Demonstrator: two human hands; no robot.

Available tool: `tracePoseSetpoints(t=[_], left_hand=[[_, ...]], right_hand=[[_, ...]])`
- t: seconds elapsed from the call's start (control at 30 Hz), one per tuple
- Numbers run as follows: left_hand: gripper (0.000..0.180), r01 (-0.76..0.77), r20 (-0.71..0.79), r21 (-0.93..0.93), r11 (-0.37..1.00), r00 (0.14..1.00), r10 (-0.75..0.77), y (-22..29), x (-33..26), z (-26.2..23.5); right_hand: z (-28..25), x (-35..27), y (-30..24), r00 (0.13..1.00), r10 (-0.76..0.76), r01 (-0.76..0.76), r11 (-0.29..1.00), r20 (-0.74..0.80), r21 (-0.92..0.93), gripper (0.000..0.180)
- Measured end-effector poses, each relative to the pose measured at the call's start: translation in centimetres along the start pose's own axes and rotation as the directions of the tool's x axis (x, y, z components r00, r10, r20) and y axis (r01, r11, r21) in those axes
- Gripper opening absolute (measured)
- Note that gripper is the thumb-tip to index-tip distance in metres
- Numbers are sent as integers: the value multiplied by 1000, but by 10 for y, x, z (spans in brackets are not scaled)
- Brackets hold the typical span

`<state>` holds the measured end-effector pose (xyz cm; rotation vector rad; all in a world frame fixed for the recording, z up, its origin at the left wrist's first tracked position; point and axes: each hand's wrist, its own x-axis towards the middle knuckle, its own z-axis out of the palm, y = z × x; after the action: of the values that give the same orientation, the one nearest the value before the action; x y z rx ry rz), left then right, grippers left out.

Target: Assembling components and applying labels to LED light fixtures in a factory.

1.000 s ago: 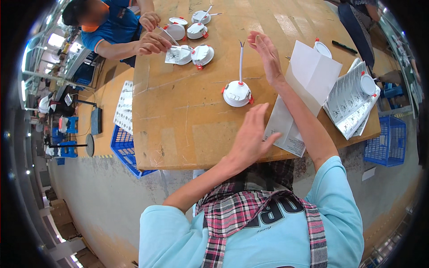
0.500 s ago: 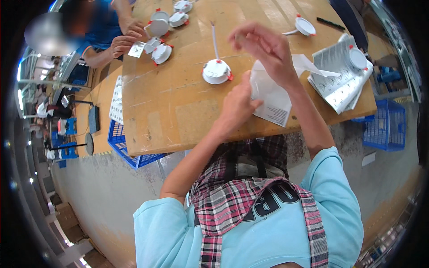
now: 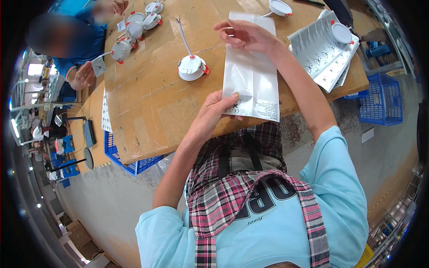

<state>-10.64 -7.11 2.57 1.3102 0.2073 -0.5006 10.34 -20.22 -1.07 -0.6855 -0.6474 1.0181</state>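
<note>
A glossy white printed label sheet (image 3: 254,73) is spread lengthwise over the table's near edge, creased near its lower end. My left hand (image 3: 217,107) pinches its lower left edge, with the thumb on top and the fingers beneath. Over the sheet's upper part is my right hand (image 3: 246,35), its fingers loosely bent and apart; I make out nothing held in them. Left of the sheet, a round white downlight (image 3: 191,69) with red clips rests face down, its grey cable pointing away from me.
A stack of printed sheets (image 3: 321,58) lies at the right with a downlight (image 3: 341,33) on it. Another downlight (image 3: 280,7) sits at the back. At far left, a co-worker's hand (image 3: 82,77) holds a small label by several downlights. Blue crates (image 3: 381,100) stand below the table (image 3: 152,107).
The label sheet has been drawn left and straightened out. My left hand has moved down and left with its edge. The co-worker's hands have moved apart.
</note>
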Motion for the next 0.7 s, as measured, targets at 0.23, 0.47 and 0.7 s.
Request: tracePoseSetpoints(t=[0.23,0.47,0.7], left_hand=[[30,-26,-342,-236,971,938,-58,-4,-10,-4],[36,-59,-283,-335,940,958,-41,-7,4,3],[36,-3,-293,-263,965,953,-77,8,4,8]], right_hand=[[54,-22,-2,924,-202,51,907,-326,-417,29],[116,-79,27,920,-356,-119,154,-167,-981,16],[123,-85,23,925,-348,-130,93,-154,-987,21]])
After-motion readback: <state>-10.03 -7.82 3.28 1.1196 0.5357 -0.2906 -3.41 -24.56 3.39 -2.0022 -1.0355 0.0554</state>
